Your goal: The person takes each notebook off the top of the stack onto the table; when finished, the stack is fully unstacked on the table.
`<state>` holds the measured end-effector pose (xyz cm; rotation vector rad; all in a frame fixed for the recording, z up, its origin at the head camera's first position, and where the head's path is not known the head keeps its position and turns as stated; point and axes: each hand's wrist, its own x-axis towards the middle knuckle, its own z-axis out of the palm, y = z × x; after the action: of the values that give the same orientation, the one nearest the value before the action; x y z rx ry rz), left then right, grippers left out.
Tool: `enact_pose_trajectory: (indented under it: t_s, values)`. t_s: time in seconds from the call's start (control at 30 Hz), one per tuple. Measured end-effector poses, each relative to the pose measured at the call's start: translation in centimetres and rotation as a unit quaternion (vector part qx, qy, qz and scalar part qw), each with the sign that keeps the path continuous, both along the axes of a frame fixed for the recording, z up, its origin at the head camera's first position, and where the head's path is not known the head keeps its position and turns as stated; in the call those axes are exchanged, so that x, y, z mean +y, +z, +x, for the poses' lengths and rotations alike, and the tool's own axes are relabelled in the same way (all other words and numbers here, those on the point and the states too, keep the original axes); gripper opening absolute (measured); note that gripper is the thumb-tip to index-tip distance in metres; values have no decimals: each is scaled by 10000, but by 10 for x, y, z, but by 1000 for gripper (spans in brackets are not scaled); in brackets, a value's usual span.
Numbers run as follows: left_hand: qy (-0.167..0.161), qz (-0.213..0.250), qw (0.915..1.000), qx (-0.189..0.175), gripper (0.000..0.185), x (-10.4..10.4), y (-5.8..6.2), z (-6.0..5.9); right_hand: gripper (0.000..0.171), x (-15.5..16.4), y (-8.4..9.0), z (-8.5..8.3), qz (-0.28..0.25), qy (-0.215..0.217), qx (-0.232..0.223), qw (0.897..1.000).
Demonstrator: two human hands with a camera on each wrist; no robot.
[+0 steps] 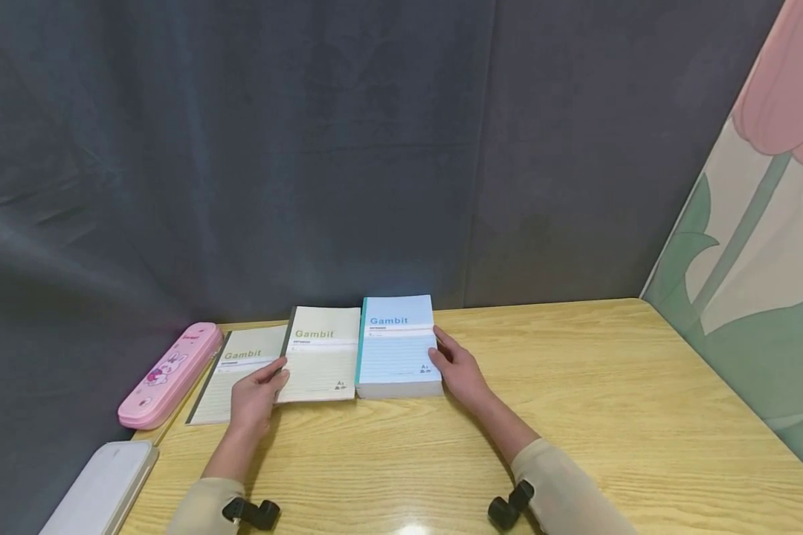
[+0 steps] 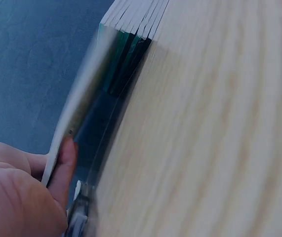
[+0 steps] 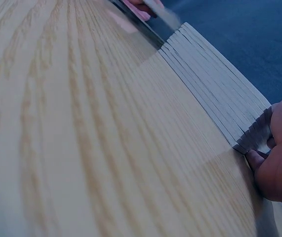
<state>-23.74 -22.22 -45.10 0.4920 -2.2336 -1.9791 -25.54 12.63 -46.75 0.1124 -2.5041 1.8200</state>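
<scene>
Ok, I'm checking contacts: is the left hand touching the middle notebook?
Touching. The left wrist view shows the left hand pinching the middle notebook by its edge, from both faces.

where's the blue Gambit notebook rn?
Head view, below centre: the blue notebook tops the stack near the back of the table, between the cream notebook in the left hand and the right hand.

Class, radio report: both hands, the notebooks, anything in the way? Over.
Left hand pinches raised cream notebook by its left edge. Right hand holds blue-topped stack at right. Pink case off left, apparently clear of both hands.
</scene>
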Motion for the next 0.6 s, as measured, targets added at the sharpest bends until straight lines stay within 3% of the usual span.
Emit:
enact_pose_trajectory:
  t_s: [0.13,0.3,0.6]
  values:
    - [-2,-187,9997,-162,38,-1,-4,1,56,0,1,1,7,-21,-49,10000]
    - [-152,-432,9989,-71,38,0,-7,2,56,1,1,0,36,-14,-47,10000]
    - [-544,-1712,9837,-12,40,-2,0,3,57,1,-1,-1,131,-1,-73,9999]
